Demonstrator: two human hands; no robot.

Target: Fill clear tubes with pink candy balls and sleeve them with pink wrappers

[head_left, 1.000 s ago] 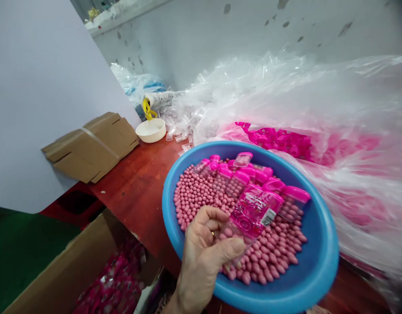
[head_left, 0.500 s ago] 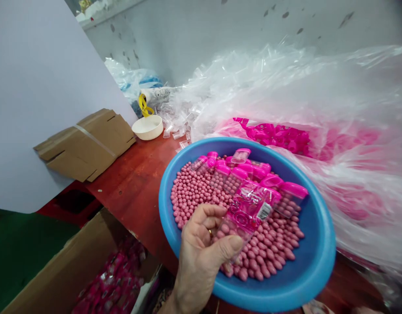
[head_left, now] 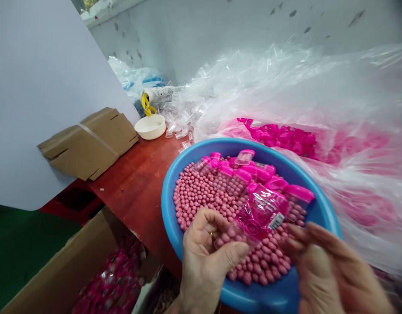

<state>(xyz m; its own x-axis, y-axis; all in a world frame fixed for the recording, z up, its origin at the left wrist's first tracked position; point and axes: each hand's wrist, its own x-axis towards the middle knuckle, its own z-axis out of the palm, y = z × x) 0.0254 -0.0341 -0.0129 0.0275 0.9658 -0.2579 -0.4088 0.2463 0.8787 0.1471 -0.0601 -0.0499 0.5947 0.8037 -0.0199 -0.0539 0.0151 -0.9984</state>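
Observation:
My left hand (head_left: 205, 257) is closed on a clear packet with pink print (head_left: 258, 213), holding it over a blue basin (head_left: 318, 209). The basin holds a heap of pink candy balls (head_left: 201, 196) and several small clear bottles with pink caps (head_left: 240, 174). My right hand (head_left: 328, 266) is at the lower right over the basin's near rim, blurred by motion. Its fingers point toward the packet's lower end, and I cannot make out whether they hold anything.
The basin sits on a red-brown table (head_left: 138, 183). A large clear plastic bag with pink caps (head_left: 286, 135) lies behind it. A white bowl (head_left: 150, 126) and flattened cardboard (head_left: 89, 144) are at the left. An open carton of pink packets (head_left: 112, 283) stands below the table edge.
My right hand has come into view from the lower right and reached toward the packet. My left hand and the packet have stayed nearly in place.

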